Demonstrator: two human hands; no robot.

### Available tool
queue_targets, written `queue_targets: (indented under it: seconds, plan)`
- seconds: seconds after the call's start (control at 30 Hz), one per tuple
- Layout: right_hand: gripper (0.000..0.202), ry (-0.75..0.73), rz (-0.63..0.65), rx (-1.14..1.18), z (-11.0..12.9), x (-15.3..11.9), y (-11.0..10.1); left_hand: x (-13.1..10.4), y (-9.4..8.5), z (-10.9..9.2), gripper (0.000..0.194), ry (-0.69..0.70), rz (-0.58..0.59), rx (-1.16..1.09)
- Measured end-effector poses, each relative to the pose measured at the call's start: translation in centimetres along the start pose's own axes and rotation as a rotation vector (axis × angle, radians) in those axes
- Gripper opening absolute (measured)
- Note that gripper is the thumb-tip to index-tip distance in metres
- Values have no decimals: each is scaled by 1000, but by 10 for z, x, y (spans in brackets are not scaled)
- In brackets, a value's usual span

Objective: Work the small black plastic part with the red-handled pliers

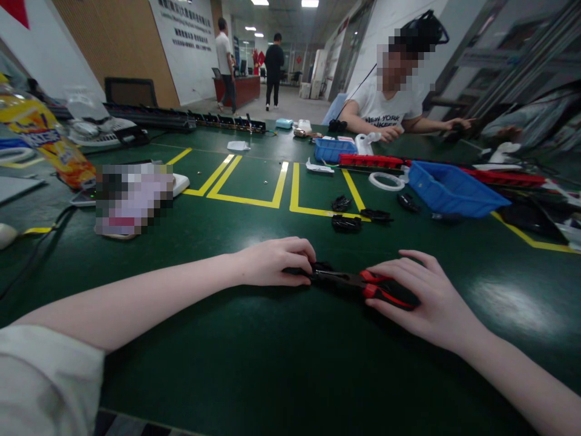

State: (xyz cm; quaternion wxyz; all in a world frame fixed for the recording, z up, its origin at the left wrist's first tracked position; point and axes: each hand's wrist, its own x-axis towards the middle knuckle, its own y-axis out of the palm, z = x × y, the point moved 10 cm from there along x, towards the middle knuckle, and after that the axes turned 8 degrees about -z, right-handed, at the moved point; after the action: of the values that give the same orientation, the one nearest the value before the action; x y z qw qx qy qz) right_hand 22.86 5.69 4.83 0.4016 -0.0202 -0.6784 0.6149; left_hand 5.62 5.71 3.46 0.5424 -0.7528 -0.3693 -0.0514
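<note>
pliers (347, 278) in the right hand (411, 293) meet a black part (323, 266) pinched by the left hand (276, 261), toward the near edge of the tabletop (254, 357); it looks unfinished, the farther black pieces (346, 223) unclear.

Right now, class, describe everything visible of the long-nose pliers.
The long-nose pliers have dark, metal-looking jaws and red-and-black handles, apparently plastic or rubber, standing slightly apart in the right hand. They point toward the left hand, their tips at a small black part; whether they grip it is unclear. They sit low over the green tabletop.
</note>
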Motion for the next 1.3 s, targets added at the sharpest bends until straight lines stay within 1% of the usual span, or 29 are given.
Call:
queue_targets:
  seconds: [0.27, 0.6, 0.77, 0.97, 1.3]
  plan:
    - [35, -10, -31, -5, -5, 0, -8, 0, -1, 0, 14, -8, 6, -5]
    - [36, -7, -2, 2, -3, -2, -1, 0, -1, -1, 21, 6, 5, -5]
    - [35, -5, 1, 9, 0, 0, 3, 1, 0, 1, 24, -20, 13, -29]
    - [35, -13, 24, 18, 4, 2, 7, 2, 0, 1, 17, -24, 20, -26]
    - [36, -17, 27, 3, 2, -1, 7, 1, 1, 5, 14, -73, 30, -77]
